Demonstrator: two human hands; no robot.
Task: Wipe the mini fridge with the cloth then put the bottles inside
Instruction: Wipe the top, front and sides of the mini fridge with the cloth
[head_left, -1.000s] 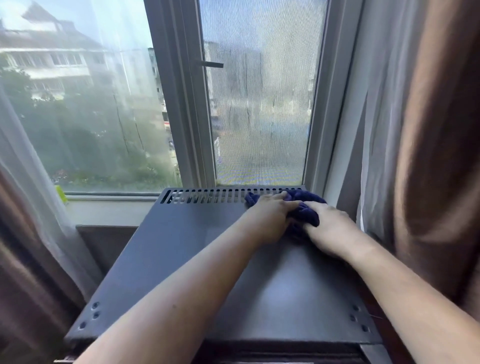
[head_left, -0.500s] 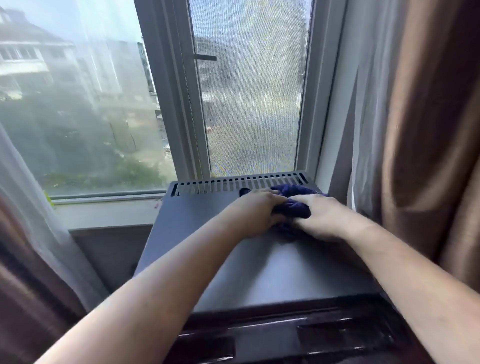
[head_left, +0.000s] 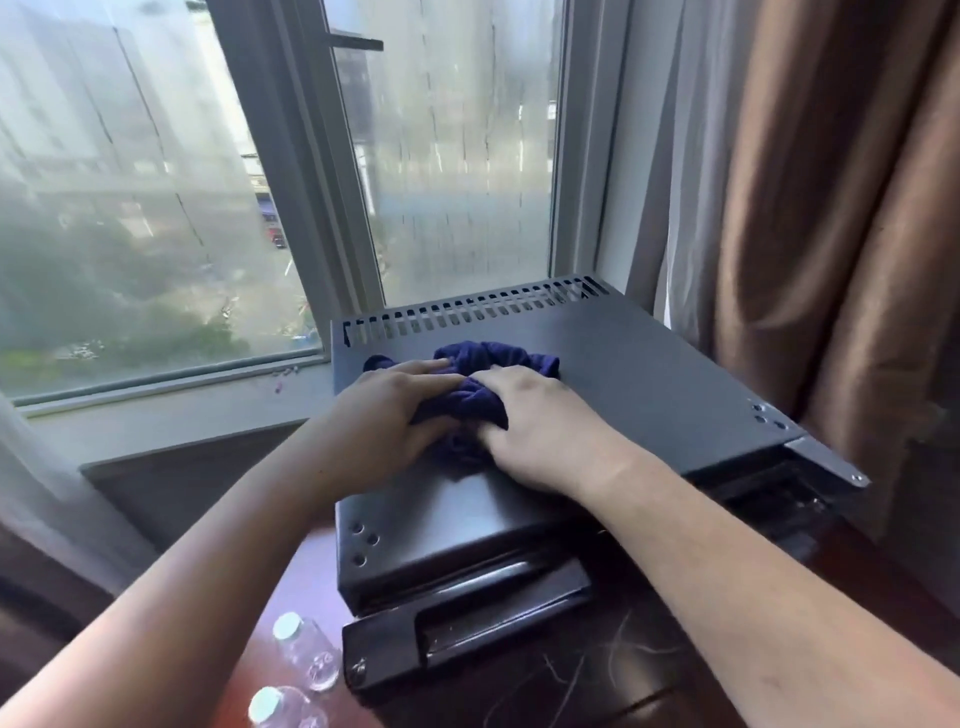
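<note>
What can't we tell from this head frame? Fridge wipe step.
- Fridge inside: head view looks down on its top; the door front is steeply foreshortened.
- Bottles: two caps show; the lower one is cut by the bottom edge, so the count is uncertain.
- Cloth: its middle is covered by the left hand and right hand.
- Outside the window: blurred.

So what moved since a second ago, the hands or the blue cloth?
Both. The left hand and right hand slid the blue cloth across the mini fridge top, from the back right corner near the vent slots toward the left and a little nearer. The view dipped too, so two bottles now show below. Both hands stayed pressed on the cloth.
</note>
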